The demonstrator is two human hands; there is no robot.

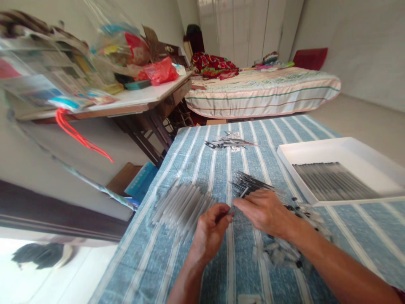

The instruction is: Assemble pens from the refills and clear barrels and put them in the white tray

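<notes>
Both hands meet over the striped cloth, with a slim pen part (243, 193) slanting up between them. My left hand (211, 230) is closed, thumb and forefinger pinching the lower end of the pen. My right hand (264, 211) is also closed around it from the right, and its fingers hide much of the join. Left of the hands lies a pile of grey translucent pen barrels (183, 207). Just beyond the right hand are thin dark pen refills (251, 181). Small clear and black pen pieces (281, 251) lie partly under the right forearm.
At the right, a white tray (351, 150) holds a row of pens (332, 181). More dark thin pieces (226, 143) lie at the table's far end. A cluttered desk (136, 99) stands to the left, with red cords (79, 137) hanging down. Behind is a bed (262, 93).
</notes>
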